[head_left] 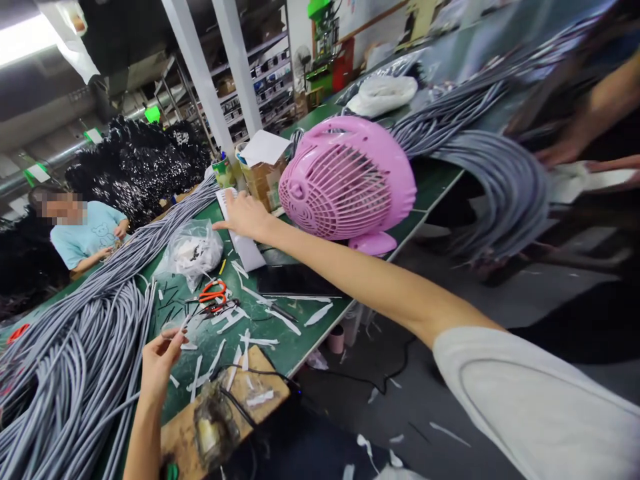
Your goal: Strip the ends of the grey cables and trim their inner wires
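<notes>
My left hand (161, 360) is closed in a pinch at the near edge of the green table, with a thin pale cable end (186, 321) sticking up from the fingertips. My right hand (245, 215) reaches across to a long white paper strip (243, 247); its thumb is apart from the fingers, and the fingertips rest at the strip's far part. Between the hands lie orange-handled scissors (213, 291), dark pliers (220, 308) and a clear plastic bag (194, 250) of small parts. White paper scraps (240, 320) are scattered around.
A pink fan (350, 183) stands beside my right forearm. Bundles of grey cables (75, 353) cover the left side. A black flat device (297, 280) and a wooden board (265, 373) lie near the edge. One person (87, 230) sits opposite; another's hand (565, 150) shows at right.
</notes>
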